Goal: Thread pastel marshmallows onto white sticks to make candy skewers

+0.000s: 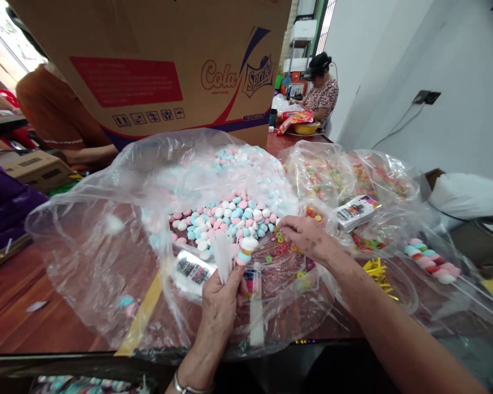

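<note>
My left hand (pixel 219 306) is closed around a bundle of white sticks (pixel 222 254), one of them carrying stacked pink, white and blue candies (pixel 246 249) at its top. My right hand (pixel 308 236) reaches over the open clear plastic bag (pixel 107 246), fingers pinched at the edge of the heap of pink, blue and white round candies (pixel 225 219). What those fingers grip is too small to make out. Small coloured ring candies (pixel 281 246) lie scattered on the plastic just under that hand.
A large Cola cardboard box (pixel 156 60) stands behind the bag. To the right a second bag of ring candies (pixel 337 175), a finished candy skewer (pixel 431 262), yellow sticks (pixel 378 271) and printed packs (pixel 355 210). Another person (pixel 322 90) sits at the far end.
</note>
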A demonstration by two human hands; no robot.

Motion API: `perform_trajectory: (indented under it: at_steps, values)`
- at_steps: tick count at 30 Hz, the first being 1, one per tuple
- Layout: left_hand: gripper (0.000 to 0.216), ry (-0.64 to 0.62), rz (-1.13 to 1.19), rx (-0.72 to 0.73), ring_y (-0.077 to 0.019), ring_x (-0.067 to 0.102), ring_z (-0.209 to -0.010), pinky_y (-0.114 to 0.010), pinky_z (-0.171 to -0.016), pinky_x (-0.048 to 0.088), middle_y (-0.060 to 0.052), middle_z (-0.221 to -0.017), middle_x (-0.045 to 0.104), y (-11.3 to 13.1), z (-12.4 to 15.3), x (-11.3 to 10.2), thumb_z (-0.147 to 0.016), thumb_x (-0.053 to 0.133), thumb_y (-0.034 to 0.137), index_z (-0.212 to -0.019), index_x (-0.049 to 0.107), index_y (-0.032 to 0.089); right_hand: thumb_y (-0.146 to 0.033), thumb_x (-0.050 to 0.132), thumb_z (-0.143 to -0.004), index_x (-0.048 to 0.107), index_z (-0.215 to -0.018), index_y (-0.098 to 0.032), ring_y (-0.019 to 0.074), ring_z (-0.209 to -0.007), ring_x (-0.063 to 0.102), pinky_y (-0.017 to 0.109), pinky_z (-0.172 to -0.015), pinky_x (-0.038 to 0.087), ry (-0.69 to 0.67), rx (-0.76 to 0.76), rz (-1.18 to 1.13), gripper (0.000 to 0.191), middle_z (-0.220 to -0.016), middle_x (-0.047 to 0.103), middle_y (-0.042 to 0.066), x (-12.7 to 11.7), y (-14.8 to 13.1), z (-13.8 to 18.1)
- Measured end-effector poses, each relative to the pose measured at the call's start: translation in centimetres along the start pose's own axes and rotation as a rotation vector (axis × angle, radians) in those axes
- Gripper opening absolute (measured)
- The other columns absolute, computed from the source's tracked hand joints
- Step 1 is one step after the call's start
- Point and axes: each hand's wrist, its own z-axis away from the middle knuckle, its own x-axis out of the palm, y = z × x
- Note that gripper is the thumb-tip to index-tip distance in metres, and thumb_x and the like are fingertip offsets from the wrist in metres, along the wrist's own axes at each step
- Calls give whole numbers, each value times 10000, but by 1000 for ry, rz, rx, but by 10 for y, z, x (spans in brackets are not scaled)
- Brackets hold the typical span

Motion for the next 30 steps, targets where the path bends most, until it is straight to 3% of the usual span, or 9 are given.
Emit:
perform_trajectory:
  at_steps: [6,12,15,21,30]
  values:
    - [417,-40,81,-5,-43,349,-300,-163,-317,221,37,-415,519,-2,0,1,-756,691,475,-538,563,144,-51,555,-767,657,-674,-189,166,-684,563,257,-634,363,-133,-3,243,196,-716,656,49,17,14,5]
    - [404,-30,47,-33,-46,365,-287,-159,-302,244,27,-413,531,4,1,3,-751,684,452,-520,553,147,-22,531,-771,667,-786,-172,226,-820,589,297,-684,366,-154,-22,337,203,-912,672,112,25,15,10]
    - [394,-17,63,-30,-46,372,-289,-158,-304,240,28,-413,526,4,2,3,-741,687,438,-515,547,147,-49,510,-797,663,-832,-160,207,-776,584,288,-662,360,-159,-24,313,193,-874,675,105,23,10,10]
    - [385,-16,73,-20,-48,373,-293,-160,-304,236,30,-421,533,0,2,2,-739,694,442,-539,543,151,-118,547,-779,688,-930,-212,140,-675,589,211,-584,367,-229,-80,131,227,-746,685,-18,30,-6,12]
    - [374,-32,41,-24,-51,370,-293,-157,-294,246,45,-410,509,3,2,4,-750,682,433,-538,553,153,-48,561,-711,713,-799,-210,203,-777,616,260,-687,430,-266,-109,90,239,-801,705,33,45,-10,10]
